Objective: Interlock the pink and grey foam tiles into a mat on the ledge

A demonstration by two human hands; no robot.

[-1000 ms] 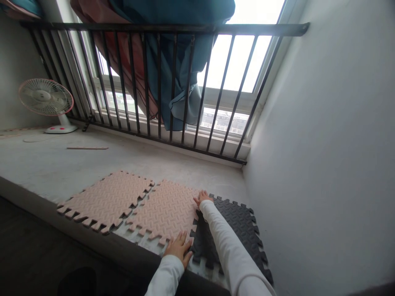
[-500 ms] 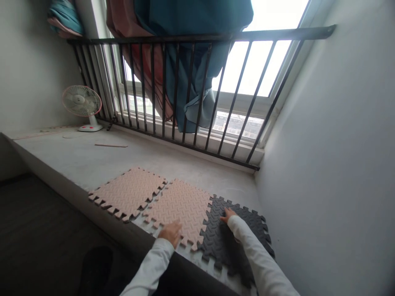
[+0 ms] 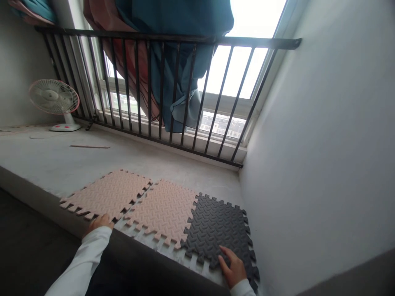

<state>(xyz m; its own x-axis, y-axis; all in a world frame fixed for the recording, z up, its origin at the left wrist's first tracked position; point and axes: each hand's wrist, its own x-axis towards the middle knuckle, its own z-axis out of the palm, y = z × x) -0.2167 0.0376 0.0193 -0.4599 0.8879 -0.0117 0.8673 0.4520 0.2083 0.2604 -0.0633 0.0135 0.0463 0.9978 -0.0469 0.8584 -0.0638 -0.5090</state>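
Two pink foam puzzle mats lie side by side on the raised ledge, the left pink foam mat [image 3: 112, 191] apart from the middle pink foam mat [image 3: 166, 209] by a narrow gap. At the right, a black foam mat [image 3: 216, 222] meets the middle one along its toothed edge. My left hand [image 3: 98, 225] is at the front edge of the left pink foam mat, fingers curled over that edge; the fingertips are partly hidden. My right hand [image 3: 233, 267] rests at the front part of the black mat, thumb and fingers apart, holding nothing.
A black metal railing [image 3: 160, 139] runs along the back, before a window with a teal and red curtain [image 3: 173, 82]. A small fan [image 3: 66, 123] stands at the far left, with a thin strip [image 3: 89, 146] before it. A white wall [image 3: 308, 164] bounds the right.
My left hand has moved left from the middle pink mat to the left one's front edge. My right hand has drawn back towards the black mat's front. The view has shifted right.
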